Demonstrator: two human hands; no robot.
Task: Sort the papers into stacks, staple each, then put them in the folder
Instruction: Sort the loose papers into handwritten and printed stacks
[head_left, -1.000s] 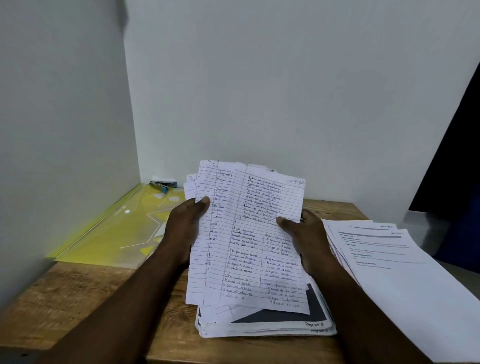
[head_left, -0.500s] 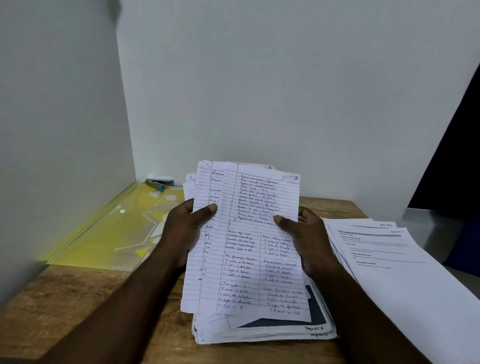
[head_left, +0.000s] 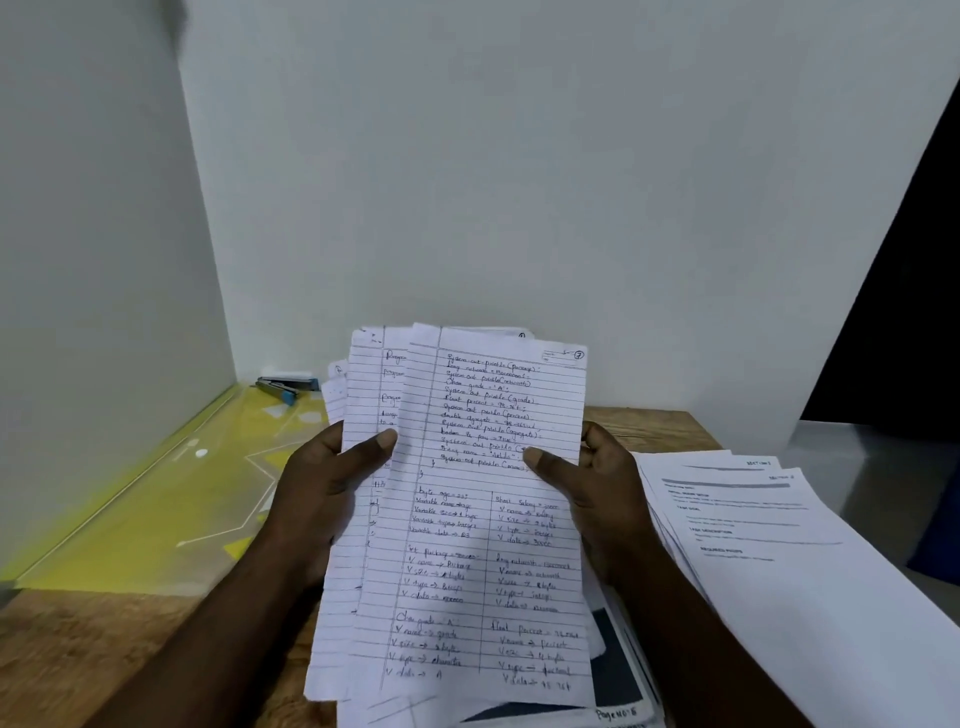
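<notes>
Both hands, left hand (head_left: 322, 499) and right hand (head_left: 597, 499), grip handwritten sheets (head_left: 483, 519). Stapler (head_left: 285, 387) on yellow folder (head_left: 156, 499) left; printed stack (head_left: 779, 545) crowds right edge.

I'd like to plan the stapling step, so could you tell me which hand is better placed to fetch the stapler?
Probably the left hand. The stapler lies at the far left on the yellow folder, on that hand's side. The right hand would have to cross the handwritten sheets both hands hold.

Wooden table (head_left: 130, 639) carries yellow folder (head_left: 156, 499), stapler (head_left: 285, 387), printed papers (head_left: 779, 545).
</notes>
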